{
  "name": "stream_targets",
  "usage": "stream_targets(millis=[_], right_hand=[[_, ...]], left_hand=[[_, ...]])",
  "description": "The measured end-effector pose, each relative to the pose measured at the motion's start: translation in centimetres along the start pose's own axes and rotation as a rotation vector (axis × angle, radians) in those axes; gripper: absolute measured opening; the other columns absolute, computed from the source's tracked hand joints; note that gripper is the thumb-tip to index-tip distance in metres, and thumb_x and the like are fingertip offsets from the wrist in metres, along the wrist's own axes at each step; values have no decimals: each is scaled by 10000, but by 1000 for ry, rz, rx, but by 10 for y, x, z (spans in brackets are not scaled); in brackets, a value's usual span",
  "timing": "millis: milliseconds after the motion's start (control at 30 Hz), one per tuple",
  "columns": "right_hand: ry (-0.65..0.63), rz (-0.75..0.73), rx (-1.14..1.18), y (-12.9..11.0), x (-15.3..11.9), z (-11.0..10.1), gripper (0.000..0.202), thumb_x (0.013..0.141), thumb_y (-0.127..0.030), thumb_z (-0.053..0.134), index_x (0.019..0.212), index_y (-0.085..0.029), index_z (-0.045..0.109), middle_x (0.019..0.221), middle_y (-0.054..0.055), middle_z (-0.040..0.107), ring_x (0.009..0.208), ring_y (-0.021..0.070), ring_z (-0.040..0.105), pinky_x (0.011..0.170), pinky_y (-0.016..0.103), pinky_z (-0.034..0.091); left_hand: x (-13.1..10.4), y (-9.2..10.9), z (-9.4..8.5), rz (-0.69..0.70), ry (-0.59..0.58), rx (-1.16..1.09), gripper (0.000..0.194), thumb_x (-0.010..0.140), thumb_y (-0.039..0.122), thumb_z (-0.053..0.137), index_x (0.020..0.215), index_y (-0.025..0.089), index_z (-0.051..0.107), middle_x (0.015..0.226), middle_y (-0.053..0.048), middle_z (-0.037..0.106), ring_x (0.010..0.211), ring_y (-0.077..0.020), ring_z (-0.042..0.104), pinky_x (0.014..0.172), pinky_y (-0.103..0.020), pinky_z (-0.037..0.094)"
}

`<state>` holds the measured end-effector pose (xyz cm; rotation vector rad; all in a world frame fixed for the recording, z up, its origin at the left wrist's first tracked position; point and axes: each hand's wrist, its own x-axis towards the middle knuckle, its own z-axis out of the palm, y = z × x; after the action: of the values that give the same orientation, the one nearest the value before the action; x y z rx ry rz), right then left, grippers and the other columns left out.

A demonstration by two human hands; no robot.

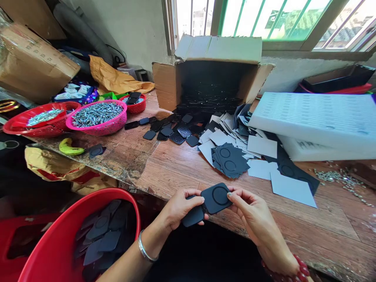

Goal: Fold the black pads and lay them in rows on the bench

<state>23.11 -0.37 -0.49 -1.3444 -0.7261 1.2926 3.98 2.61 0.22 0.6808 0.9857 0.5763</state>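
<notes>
Between my two hands is a black folding charging pad (216,199), unfolded into two rounded square panels, with a ring mark on the right panel. My left hand (181,207) grips the left panel, thumb on top and fingers beneath. The thumb and fingers of my right hand (249,213) pinch the right panel at its edge. Just beyond the hands lies a stack of dark sheets with ring marks (230,160), among loose grey-white cards (262,147). Similar black pads (184,132) are heaped farther back on the wooden table (176,168).
An open cardboard box (166,84) stands at the back. White foam trays (317,113) sit at right near scattered small metal parts (337,176). A pink basin (96,131) of metal pins, red bowls (44,129) and a banana (70,147) are at left. Lower left, a red bucket (55,235) holds black pads.
</notes>
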Motion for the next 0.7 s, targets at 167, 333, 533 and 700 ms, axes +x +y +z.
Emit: stream_targets(millis=[167,333,533,700], right_hand=[[-15,24,-17,6,3,-5,376,636,-460,855,576,-162,633,1045,104,666,975,259,604,783,352,536],[-30,16,-24,11,6,-9,374,656,-468,840,584,-163,637,1049,105,673,1017,281,610,828,387,530],[-32,8,-99,11,7,-11,389,642,-510,830,599,-163,660,1089,119,690,991,278,638,802,354,544],[-30,-1,-265,22,16,-23,410,586,-598,800,614,-202,700,998,117,746,897,309,696,725,329,579]], left_hand=[[0,0,1,4,1,10,457,577,407,808,875,116,621,681,-57,698,566,-160,672,460,-228,560],[0,-2,1,15,-4,-5,439,578,407,810,850,122,618,676,-49,693,561,-160,672,453,-227,558],[1,-2,2,11,11,2,417,587,392,788,864,126,626,668,-57,697,556,-163,666,460,-237,553],[4,-9,4,16,41,-9,324,567,350,711,804,136,655,592,-42,658,519,-171,632,462,-262,525]])
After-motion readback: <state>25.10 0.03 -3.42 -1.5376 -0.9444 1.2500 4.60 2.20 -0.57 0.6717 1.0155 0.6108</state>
